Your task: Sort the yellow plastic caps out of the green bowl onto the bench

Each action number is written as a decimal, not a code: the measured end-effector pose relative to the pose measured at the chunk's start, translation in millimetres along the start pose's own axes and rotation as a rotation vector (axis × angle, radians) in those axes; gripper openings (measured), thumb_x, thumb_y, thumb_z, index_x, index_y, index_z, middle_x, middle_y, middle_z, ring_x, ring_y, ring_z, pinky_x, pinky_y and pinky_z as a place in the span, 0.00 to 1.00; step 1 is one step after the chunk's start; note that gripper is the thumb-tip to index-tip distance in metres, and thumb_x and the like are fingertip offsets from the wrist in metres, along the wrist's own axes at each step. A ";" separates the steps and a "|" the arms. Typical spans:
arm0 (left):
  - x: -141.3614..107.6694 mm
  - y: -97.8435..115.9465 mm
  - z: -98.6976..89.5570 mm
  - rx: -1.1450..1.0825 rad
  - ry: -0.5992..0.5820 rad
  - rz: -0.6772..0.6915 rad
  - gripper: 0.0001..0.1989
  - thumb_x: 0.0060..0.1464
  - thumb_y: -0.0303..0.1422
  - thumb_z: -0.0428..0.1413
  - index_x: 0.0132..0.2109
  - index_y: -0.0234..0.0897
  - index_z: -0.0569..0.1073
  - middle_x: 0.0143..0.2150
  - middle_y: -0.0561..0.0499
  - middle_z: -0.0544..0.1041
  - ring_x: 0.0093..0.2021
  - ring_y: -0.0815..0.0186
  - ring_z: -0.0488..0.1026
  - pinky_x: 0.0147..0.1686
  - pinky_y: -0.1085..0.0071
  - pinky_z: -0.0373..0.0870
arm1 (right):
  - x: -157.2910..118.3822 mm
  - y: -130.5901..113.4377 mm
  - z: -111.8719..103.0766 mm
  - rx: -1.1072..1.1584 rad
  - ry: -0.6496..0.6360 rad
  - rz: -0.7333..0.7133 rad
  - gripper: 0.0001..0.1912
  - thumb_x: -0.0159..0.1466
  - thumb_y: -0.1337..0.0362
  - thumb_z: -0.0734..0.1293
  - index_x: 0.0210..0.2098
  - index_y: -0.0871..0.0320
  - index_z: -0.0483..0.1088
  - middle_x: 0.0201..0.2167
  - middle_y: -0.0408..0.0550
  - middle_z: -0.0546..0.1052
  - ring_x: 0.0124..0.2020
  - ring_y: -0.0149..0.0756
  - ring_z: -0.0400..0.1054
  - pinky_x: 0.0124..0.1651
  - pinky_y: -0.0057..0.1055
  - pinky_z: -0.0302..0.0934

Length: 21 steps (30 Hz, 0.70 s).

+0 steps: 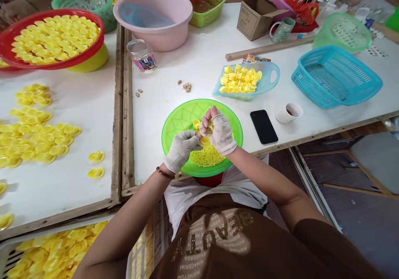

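Both my hands wear pale fingerless gloves and are close together over a round green tray [173,123]. My left hand [182,147] pinches a small yellow plastic hat-like piece [205,141] between thumb and fingers. Curled beside it, my right hand [220,133] has its fingers drawn in, with small yellow bits partly visible in its palm. A heap of tiny yellow pieces [208,158] lies in the tray under my hands. Another yellow hat-like piece [196,124] sits in the tray behind my left fingertips.
A blue scoop [268,76] holds more yellow pieces. Nearby are a black phone [263,126], a paper cup [289,113] with dark liquid and a blue basket [338,77]. Wooden strips [119,104] divide the table. Yellow hats [37,140] lie at left; other people's arms show behind.
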<state>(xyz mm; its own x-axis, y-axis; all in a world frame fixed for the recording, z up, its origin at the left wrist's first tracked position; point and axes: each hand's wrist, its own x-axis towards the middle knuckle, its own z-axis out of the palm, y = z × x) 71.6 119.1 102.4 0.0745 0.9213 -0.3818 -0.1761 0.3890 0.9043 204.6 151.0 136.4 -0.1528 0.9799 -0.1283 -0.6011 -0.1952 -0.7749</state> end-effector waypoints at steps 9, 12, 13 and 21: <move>-2.6 2.7 0.9 -0.048 0.005 -0.008 0.20 0.38 0.42 0.73 0.30 0.32 0.76 0.28 0.53 0.72 0.30 0.70 0.74 0.37 0.70 0.79 | 8.3 -8.2 -9.5 0.093 0.072 0.089 0.24 0.70 0.42 0.64 0.30 0.54 0.58 0.20 0.34 0.60 0.16 0.22 0.53 0.19 0.20 0.49; -4.9 5.6 -3.6 -0.052 0.025 0.015 0.20 0.37 0.42 0.74 0.29 0.33 0.76 0.28 0.53 0.73 0.31 0.68 0.74 0.39 0.68 0.81 | 7.4 -13.4 -19.8 0.014 0.080 0.108 0.25 0.69 0.40 0.64 0.30 0.54 0.57 0.19 0.33 0.58 0.15 0.22 0.48 0.18 0.21 0.45; -6.3 8.2 -7.0 -0.037 0.032 0.028 0.20 0.38 0.42 0.73 0.30 0.33 0.76 0.29 0.53 0.74 0.32 0.68 0.75 0.39 0.67 0.81 | 5.5 -14.4 -24.7 -0.067 0.067 0.111 0.26 0.69 0.40 0.64 0.30 0.54 0.57 0.19 0.33 0.58 0.15 0.22 0.48 0.18 0.22 0.44; -20.7 52.4 -125.5 0.266 0.440 0.302 0.16 0.50 0.41 0.65 0.40 0.33 0.78 0.38 0.47 0.81 0.38 0.62 0.80 0.42 0.63 0.80 | -19.6 0.1 -44.1 -1.732 -0.741 -0.124 0.10 0.70 0.58 0.64 0.38 0.57 0.74 0.43 0.53 0.76 0.48 0.45 0.69 0.53 0.42 0.63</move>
<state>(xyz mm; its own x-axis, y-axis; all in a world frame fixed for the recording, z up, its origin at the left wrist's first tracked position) -62.3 120.4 133.7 -0.3645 0.9266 -0.0921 0.1301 0.1486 0.9803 242.2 133.7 111.5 -0.7224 0.6773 -0.1393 0.6410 0.5803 -0.5023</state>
